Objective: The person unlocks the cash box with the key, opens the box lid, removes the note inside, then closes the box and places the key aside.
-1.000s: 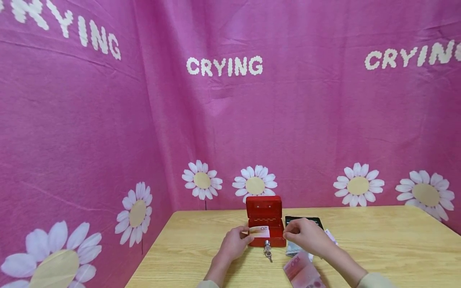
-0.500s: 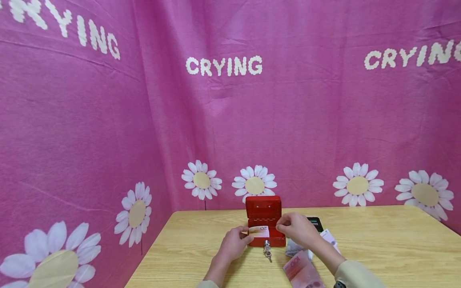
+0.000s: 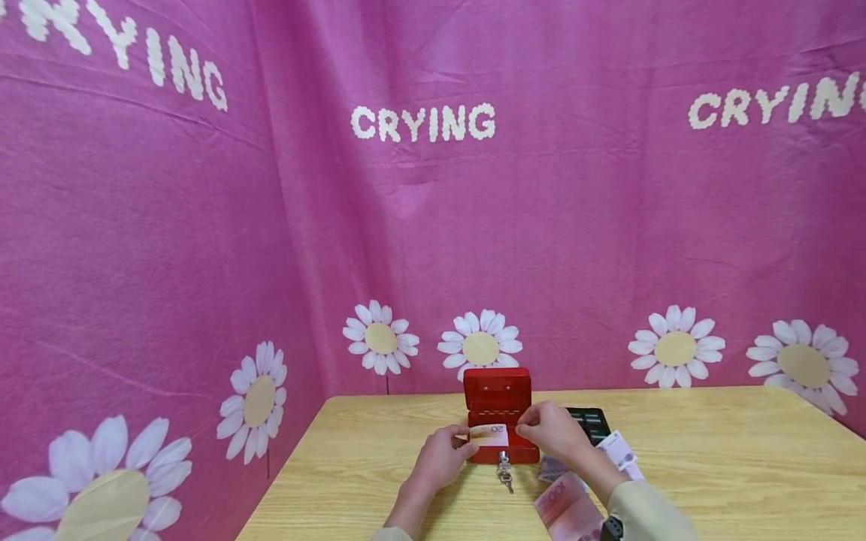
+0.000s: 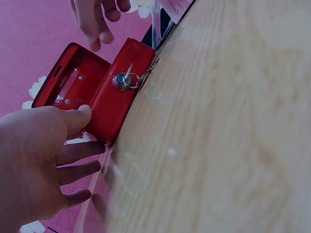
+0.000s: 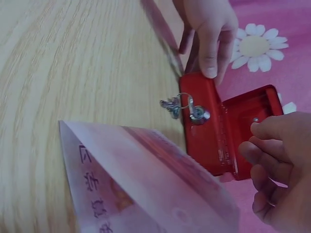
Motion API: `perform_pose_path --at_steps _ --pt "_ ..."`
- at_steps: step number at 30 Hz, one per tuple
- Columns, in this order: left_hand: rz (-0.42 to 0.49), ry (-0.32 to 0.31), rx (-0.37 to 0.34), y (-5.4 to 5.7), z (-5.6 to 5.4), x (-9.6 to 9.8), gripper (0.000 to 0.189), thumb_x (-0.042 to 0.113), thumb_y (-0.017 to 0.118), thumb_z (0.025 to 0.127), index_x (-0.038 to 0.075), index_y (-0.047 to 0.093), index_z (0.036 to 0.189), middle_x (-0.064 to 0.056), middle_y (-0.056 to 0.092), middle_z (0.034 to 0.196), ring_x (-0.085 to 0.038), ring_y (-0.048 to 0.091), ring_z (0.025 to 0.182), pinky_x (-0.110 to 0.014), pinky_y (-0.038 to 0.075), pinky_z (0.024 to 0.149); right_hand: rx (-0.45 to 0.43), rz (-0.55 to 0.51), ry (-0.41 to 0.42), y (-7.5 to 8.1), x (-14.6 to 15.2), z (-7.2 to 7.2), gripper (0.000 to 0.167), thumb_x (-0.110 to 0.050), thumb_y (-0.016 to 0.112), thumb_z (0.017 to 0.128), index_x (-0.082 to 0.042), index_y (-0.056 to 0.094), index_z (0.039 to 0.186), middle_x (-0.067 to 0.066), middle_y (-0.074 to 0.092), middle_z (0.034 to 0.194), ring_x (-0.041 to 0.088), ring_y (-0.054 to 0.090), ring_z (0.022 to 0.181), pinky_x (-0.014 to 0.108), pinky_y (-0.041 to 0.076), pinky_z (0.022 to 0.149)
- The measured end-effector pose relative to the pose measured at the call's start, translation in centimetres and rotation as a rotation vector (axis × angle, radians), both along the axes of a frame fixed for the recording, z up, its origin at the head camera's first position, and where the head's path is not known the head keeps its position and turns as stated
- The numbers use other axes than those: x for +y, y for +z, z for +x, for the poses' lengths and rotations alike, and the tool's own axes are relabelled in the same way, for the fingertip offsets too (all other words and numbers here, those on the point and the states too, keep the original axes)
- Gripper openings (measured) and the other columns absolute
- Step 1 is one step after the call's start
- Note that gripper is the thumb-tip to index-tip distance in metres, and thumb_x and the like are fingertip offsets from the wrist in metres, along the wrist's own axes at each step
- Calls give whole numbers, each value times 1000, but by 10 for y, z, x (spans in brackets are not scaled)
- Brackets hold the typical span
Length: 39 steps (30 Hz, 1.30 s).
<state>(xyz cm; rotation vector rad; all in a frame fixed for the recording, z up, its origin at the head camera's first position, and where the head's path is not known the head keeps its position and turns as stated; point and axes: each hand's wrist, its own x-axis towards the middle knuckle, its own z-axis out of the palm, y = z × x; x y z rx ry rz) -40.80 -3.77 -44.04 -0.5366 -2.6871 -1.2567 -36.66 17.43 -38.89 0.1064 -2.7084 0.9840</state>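
Observation:
A small red cash box (image 3: 522, 455) stands on the table with its lid (image 3: 497, 389) raised. From its front lock hang keys (image 3: 504, 477) on a ring. Inside lies a banknote (image 3: 489, 436) marked 20, towards the left. My left hand (image 3: 440, 455) holds the box's left end, thumb on the front rim and index finger by the lower corner, the other fingers spread. Over the box's right half is my right hand (image 3: 555, 431), thumb and curled fingers close together. In the right wrist view nothing shows between those fingers (image 5: 260, 154).
A folded pinkish-red 100 banknote (image 3: 567, 505) lies in front of the right forearm. Purple banknotes (image 3: 617, 450) and a black compartment tray (image 3: 595, 425) are to the right of the box. A pink daisy-printed curtain (image 3: 568, 248) rises behind the table (image 3: 731, 458).
My right hand has moved left from beside the box to over its right half, uncovering more of the tray and the purple banknotes. My left hand has stayed on the box.

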Motion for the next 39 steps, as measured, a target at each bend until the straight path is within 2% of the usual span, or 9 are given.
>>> perform_pose_path --at_steps 9,14,20,25,32,39 --pt "19 -6 -2 0 0 0 36 21 71 92 3 68 122 -2 72 95 -10 63 82 -32 51 72 -23 16 -15 -15 -10 -12 9 -14 72 86 -5 73 89 3 71 84 16 62 77 39 56 76" --pt "21 -7 4 -1 0 -1 36 21 72 91 3 68 122 -3 73 95 -10 63 82 -32 51 71 -26 70 -35 -20 -15 -19 11 -15 73 86 -5 74 91 5 72 86 17 62 78 43 56 79" --pt "17 3 -14 1 1 -1 36 23 72 92 5 68 123 -3 73 99 -11 63 85 -33 52 74 -34 148 -87 -25 -17 -26 12 -21 76 85 -10 76 90 3 74 88 19 64 81 49 48 84" --pt "15 6 -41 2 1 -1 37 24 71 92 5 67 124 -3 72 102 -11 62 85 -34 52 75 -35 152 -108 -27 -18 -30 10 -22 78 84 -13 77 88 1 74 84 20 62 83 47 41 82" --pt "14 4 -53 2 1 1 36 24 71 92 5 68 123 -3 72 103 -12 63 88 -37 53 78 -14 187 -133 -31 -20 -33 12 -25 79 82 -14 78 87 1 74 83 23 62 85 50 39 82" --pt "11 8 -51 4 1 0 35 24 71 92 5 68 123 -3 72 101 -13 63 87 -38 53 79 -69 192 -154 -31 -21 -33 15 -29 78 82 -14 79 84 1 72 78 22 59 81 48 37 80"
